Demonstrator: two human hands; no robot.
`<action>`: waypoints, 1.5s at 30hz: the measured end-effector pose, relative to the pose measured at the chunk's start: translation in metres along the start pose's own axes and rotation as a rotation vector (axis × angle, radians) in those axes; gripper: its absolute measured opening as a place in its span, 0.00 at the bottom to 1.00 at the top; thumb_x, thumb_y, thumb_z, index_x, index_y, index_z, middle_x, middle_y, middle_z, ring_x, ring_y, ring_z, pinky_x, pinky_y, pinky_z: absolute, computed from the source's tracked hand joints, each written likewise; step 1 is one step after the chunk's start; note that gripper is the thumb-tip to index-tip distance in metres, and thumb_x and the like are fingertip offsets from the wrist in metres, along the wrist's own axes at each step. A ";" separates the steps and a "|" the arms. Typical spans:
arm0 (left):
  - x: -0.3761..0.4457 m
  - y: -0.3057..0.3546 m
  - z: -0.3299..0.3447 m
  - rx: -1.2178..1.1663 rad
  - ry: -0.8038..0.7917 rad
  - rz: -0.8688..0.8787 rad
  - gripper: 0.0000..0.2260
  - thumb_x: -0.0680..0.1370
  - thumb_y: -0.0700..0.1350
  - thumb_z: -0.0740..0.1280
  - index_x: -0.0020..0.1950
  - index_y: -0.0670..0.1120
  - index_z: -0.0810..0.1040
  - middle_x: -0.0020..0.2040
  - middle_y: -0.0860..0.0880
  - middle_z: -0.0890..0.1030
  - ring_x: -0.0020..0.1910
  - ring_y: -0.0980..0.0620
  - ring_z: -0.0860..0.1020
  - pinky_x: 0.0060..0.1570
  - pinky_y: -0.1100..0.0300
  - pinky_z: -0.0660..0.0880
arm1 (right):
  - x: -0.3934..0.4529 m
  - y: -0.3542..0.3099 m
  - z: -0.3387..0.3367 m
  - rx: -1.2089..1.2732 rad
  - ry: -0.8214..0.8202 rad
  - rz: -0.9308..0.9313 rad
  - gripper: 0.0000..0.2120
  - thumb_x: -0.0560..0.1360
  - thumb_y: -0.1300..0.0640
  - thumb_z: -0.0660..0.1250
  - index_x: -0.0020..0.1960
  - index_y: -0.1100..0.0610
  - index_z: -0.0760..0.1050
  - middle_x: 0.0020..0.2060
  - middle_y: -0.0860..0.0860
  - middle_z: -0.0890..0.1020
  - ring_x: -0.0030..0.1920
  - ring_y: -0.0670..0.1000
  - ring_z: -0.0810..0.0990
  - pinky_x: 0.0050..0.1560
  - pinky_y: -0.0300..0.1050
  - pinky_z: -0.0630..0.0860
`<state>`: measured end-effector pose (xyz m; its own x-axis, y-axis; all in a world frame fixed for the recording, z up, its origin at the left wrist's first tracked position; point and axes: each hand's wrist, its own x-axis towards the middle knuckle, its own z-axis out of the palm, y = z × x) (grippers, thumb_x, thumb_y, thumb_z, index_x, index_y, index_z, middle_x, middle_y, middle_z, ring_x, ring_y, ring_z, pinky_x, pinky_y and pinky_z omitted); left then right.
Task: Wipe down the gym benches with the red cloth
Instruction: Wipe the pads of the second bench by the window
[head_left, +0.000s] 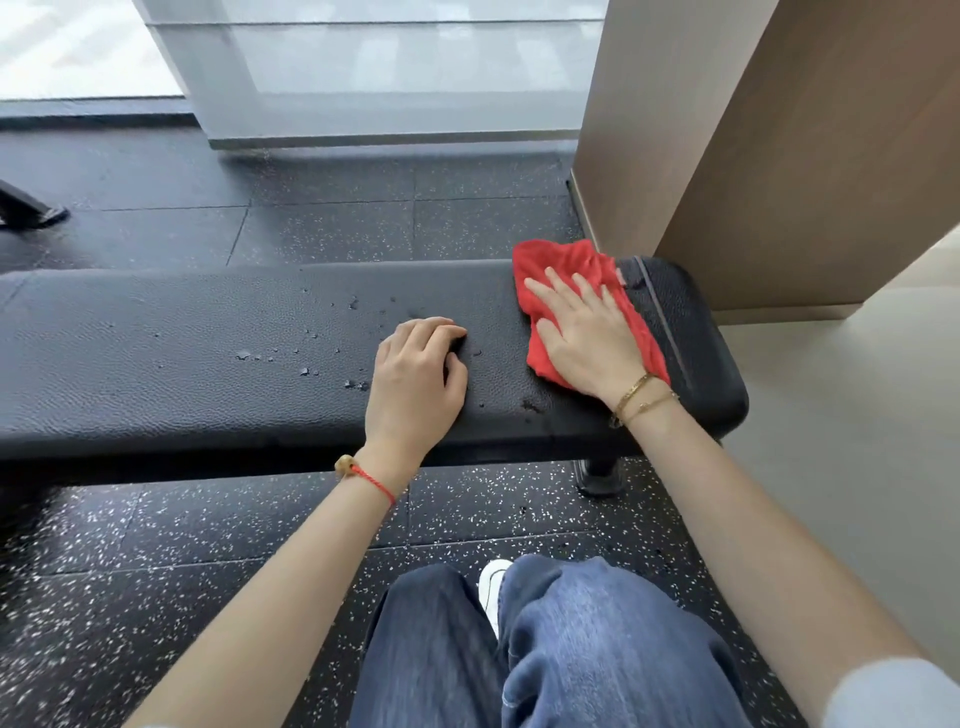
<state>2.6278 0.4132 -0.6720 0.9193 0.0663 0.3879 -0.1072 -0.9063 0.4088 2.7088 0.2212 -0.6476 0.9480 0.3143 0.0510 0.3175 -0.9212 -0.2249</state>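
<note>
The right hand (587, 338) lies flat on the red cloth (571, 291), fingers spread and pressing it down onto the right end of the black padded bench (182, 338). The cloth is bunched under the palm, its far corner reaching the far edge of the pad and a little hanging just past it. The bench runs long from left to right, so nearly all the unwiped pad stretches away to the left of that hand, and the scattered water droplets (306, 364) sit that way too, between the middle of the pad and the left hand (415, 374). That left hand rests on the near half of the pad, fingers curled loosely under and holding nothing, and it sits right in the cloth's path. My guess is that a leftward sweep comes next, and the left hand would have to lift or slide away first. The pad's pebbled vinyl looks easy to glide over. Around it lies speckled black rubber flooring (182, 545), a frosted glass panel (363, 67) on the far side, and a wood-clad column (753, 130) close to the bench's right end.
</note>
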 end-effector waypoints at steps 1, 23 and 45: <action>0.000 -0.001 0.000 -0.002 0.003 0.002 0.11 0.77 0.41 0.64 0.58 0.46 0.79 0.60 0.51 0.79 0.62 0.47 0.74 0.64 0.52 0.69 | -0.010 -0.005 0.002 0.018 -0.008 -0.056 0.25 0.80 0.51 0.54 0.76 0.44 0.57 0.78 0.46 0.57 0.78 0.53 0.53 0.77 0.53 0.46; -0.001 -0.006 0.005 0.008 0.026 0.026 0.12 0.76 0.41 0.64 0.59 0.46 0.78 0.59 0.50 0.79 0.61 0.47 0.74 0.62 0.52 0.70 | -0.028 0.024 -0.003 0.044 0.029 -0.135 0.24 0.79 0.52 0.55 0.75 0.44 0.61 0.76 0.46 0.62 0.77 0.52 0.57 0.77 0.53 0.49; -0.002 -0.004 0.006 0.035 0.025 0.025 0.11 0.77 0.42 0.63 0.59 0.46 0.78 0.60 0.50 0.79 0.61 0.47 0.74 0.63 0.52 0.68 | -0.031 0.031 -0.008 0.053 0.000 -0.105 0.25 0.79 0.53 0.57 0.75 0.44 0.61 0.76 0.47 0.62 0.77 0.53 0.57 0.77 0.54 0.50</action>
<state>2.6288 0.4144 -0.6790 0.9069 0.0534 0.4180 -0.1161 -0.9219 0.3697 2.6889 0.1812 -0.6480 0.9094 0.4088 0.0769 0.4137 -0.8695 -0.2698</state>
